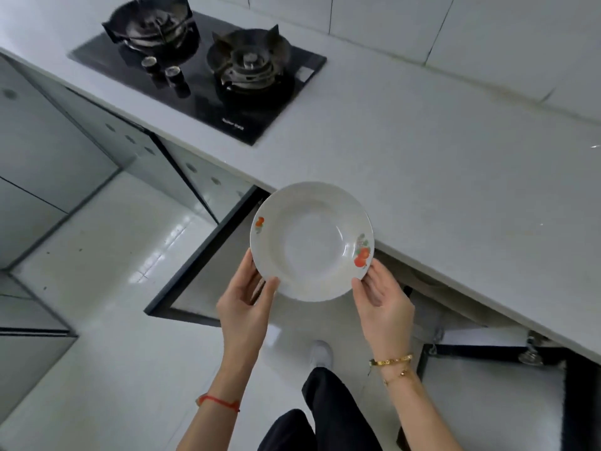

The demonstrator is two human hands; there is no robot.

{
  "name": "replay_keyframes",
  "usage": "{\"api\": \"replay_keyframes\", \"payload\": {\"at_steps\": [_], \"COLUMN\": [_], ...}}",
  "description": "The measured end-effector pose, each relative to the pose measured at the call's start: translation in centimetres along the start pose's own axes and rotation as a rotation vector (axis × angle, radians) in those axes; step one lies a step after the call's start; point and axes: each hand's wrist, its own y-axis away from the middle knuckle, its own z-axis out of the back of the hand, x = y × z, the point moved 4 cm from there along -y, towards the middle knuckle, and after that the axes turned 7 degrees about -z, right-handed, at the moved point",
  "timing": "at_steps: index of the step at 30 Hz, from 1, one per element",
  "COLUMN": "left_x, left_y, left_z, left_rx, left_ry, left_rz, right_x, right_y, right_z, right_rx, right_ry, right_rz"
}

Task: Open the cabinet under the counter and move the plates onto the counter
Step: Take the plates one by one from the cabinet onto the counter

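Observation:
A white deep plate (310,242) with red fruit prints on its rim is held level at the counter's front edge, partly over the white counter (439,177). My left hand (247,297) grips its near-left rim, thumb on top. My right hand (383,294) grips the near-right rim the same way. Below the plate the cabinet (432,294) under the counter stands open, with its left door (208,271) and right door (487,385) swung out. The cabinet's inside is dark and mostly hidden.
A black two-burner gas hob (201,66) sits in the counter at the back left. White wall tiles (455,34) rise behind the counter. My shoe (321,353) stands on the glossy white floor (123,255). Shut glossy cabinets (42,157) line the left.

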Motion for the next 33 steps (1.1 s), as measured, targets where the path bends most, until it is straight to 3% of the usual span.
{"api": "replay_keyframes", "payload": {"at_steps": [5, 12, 21, 33], "left_x": [-5.7, -8.7, -8.4, -5.0], "left_y": [-3.9, -9.1, -17.4, -34.5], "left_z": [-3.0, -7.1, -11.9, -20.4], "left_rx": [0.049, 0.107, 0.2, 0.379], "left_ry": [-0.053, -0.087, -0.126, -0.246], "left_rz": [-0.08, -0.127, -0.13, -0.14], "right_x": [5.8, 9.1, 9.4, 10.0], "right_y": [-3.5, -9.1, -17.1, -33.2], "right_z": [1.2, 1.9, 0.9, -3.2], "right_rx": [-0.028, -0.082, -0.132, -0.29], "right_ry": [0.018, 0.028, 0.077, 0.244], "right_rz": [0.035, 0.074, 0.053, 0.028]}}
